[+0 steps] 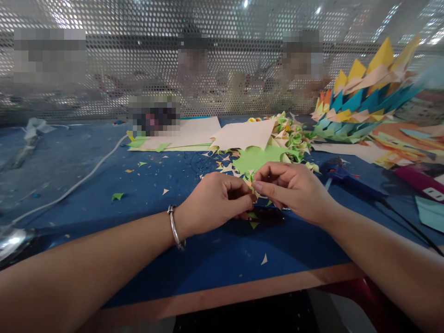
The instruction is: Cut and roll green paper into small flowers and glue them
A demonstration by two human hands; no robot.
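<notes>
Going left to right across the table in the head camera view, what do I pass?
White cable → bracelet → left hand → right hand → blue glue gun → stack of folded coloured paper.

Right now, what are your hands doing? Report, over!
Left hand and right hand pinching one small paper piece together. Green paper and paper scraps just behind. Glue gun off to the right, nothing blocking.

Table (86, 185) blue, edge orange-brown. Sheet (256, 159) light green; paper (243, 134) cream. Scraps (118, 196) green, yellow, white. Stack (364, 101) yellow, teal, cream, orange. Glue gun (342, 175) blue. Bangle (175, 229) silver. Cable (86, 178) white.
</notes>
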